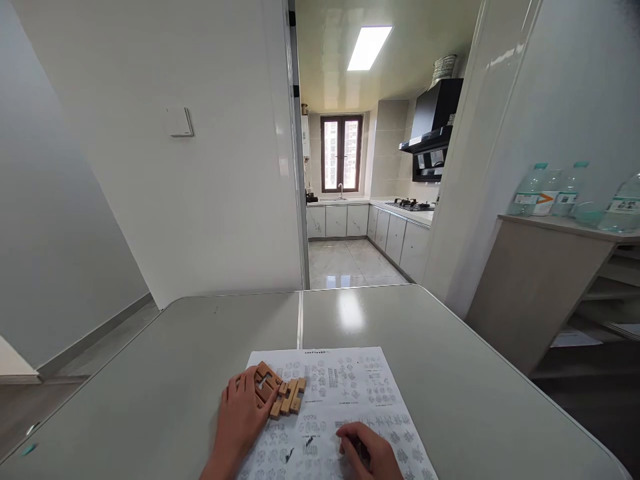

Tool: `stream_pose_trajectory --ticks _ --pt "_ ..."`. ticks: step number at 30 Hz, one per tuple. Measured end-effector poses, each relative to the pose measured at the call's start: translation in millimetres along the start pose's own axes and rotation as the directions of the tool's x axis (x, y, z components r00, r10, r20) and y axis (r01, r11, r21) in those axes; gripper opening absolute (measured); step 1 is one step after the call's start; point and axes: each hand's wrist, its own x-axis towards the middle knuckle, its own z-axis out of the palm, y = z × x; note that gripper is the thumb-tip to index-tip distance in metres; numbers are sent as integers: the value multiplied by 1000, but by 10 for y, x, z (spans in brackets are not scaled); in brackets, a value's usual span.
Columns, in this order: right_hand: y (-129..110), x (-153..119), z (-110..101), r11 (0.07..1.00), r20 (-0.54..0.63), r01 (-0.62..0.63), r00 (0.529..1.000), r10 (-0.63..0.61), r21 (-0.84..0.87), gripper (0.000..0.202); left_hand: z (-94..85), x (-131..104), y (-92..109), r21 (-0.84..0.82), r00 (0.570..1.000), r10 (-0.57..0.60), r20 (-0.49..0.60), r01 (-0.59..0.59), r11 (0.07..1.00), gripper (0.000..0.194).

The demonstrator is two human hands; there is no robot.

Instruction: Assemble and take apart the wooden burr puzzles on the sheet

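My left hand [243,411] is closed round a cluster of brown wooden puzzle blocks [267,381], its thumb along their near right side. More notched wooden pieces [290,399] lie side by side against that cluster, right of the thumb. All of them rest on a printed instruction sheet [345,393] covered in small line drawings. My right hand [369,452] is low over the right part of the sheet, its fingers curled in. Whatever those fingers hold, if anything, is hidden. Two small dark marks or bits [299,450] show on the paper between the hands.
The sheet lies on a grey-green table [475,407] with a seam down its middle. A small teal object [29,449] is at the table's left edge. At right, plastic bottles [530,190] stand on a shelf unit [545,287]. Beyond the table, a doorway opens onto a kitchen.
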Motion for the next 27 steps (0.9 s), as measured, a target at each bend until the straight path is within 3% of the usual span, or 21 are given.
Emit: stream_pose_trajectory --ticks 14,27 --pt "-61 -10 -5 1000 3 -14 1000 14 6 67 -23 -48 48 5 997 -15 -72 16 1000 73" --pt "-88 -8 -17 1000 0 4 1000 -4 -22 65 -107 81 -16 -6 995 -102 10 102 995 79"
